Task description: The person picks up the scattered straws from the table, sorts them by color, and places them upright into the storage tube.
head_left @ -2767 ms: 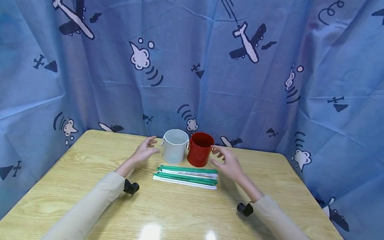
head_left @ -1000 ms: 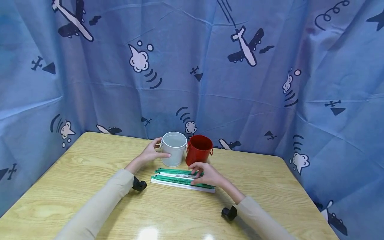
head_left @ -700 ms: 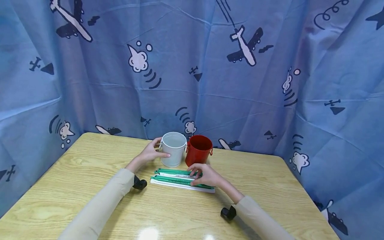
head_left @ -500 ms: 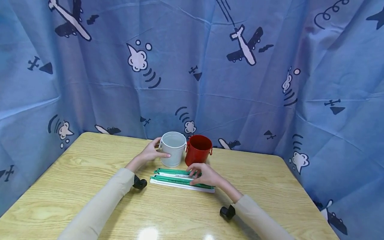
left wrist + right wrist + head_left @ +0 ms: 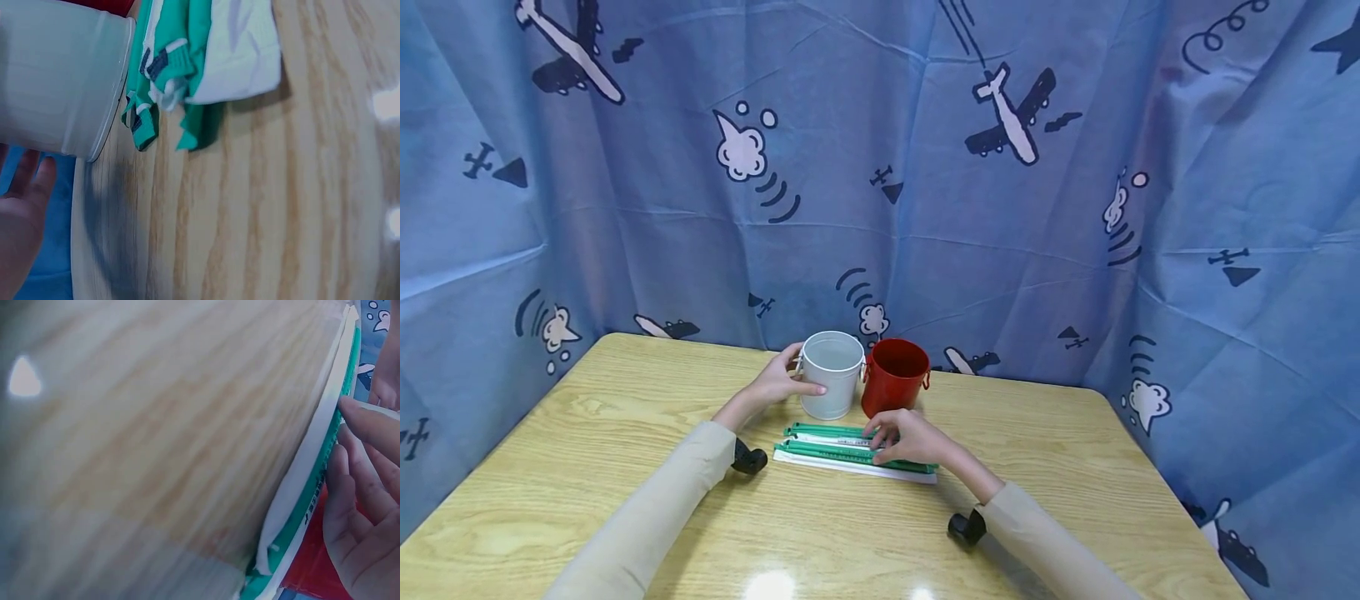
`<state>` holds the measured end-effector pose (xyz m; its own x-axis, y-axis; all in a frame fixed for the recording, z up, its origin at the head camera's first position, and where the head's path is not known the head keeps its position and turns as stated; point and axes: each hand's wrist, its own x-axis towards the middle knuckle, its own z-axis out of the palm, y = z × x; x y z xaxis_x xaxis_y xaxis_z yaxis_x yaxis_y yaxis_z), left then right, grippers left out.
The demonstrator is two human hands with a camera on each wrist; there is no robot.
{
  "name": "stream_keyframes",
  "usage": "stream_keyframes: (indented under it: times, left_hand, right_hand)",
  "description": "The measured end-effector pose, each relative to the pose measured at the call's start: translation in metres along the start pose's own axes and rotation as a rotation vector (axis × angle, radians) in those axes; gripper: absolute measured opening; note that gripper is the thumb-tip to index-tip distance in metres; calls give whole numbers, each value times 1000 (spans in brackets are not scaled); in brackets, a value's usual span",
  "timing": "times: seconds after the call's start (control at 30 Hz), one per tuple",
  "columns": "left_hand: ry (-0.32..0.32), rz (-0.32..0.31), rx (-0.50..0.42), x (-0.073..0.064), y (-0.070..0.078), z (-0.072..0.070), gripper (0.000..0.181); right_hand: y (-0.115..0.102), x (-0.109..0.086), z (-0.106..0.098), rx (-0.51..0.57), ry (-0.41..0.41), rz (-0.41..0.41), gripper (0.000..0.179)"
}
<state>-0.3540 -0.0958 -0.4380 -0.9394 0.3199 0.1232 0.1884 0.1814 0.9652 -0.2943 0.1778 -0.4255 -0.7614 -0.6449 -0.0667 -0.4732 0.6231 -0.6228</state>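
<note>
A white bucket point(image 5: 832, 390) stands upright at the back of the table, with a red bucket point(image 5: 889, 395) close on its right. My left hand point(image 5: 772, 382) holds the white bucket's left side, thumb on the front wall and fingers reaching behind it. In front of both lie several long, thin green and white packets point(image 5: 827, 452), side by side; their contents are hidden. Over their right half, my right hand point(image 5: 917, 438) has thumb and fingers bent on a green packet. The right wrist view shows a fingertip touching the green packet's edge point(image 5: 335, 422).
The wooden table point(image 5: 715, 533) carries the buckets and packets. A blue curtain point(image 5: 820, 167) with airplane prints hangs behind and along both sides. A black wrist camera point(image 5: 748, 458) sits on the left sleeve, another black wrist camera point(image 5: 967, 529) on the right.
Since the earliest frame, my left hand has moved right onto the white bucket. My right hand has come left and down from beside the red bucket onto the packets. Lately both hands stay nearly still.
</note>
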Motion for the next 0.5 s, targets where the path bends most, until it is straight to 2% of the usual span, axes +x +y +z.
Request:
stream_keyframes:
  times: [0.3,0.5]
  left_hand:
    - [-5,15,1,-2,0,3,88]
    - [-5,17,3,-1,-1,2,88]
  right_hand:
    - [-4,1,0,-33,-25,3,29]
    - [-6,1,0,-67,-37,-14,21]
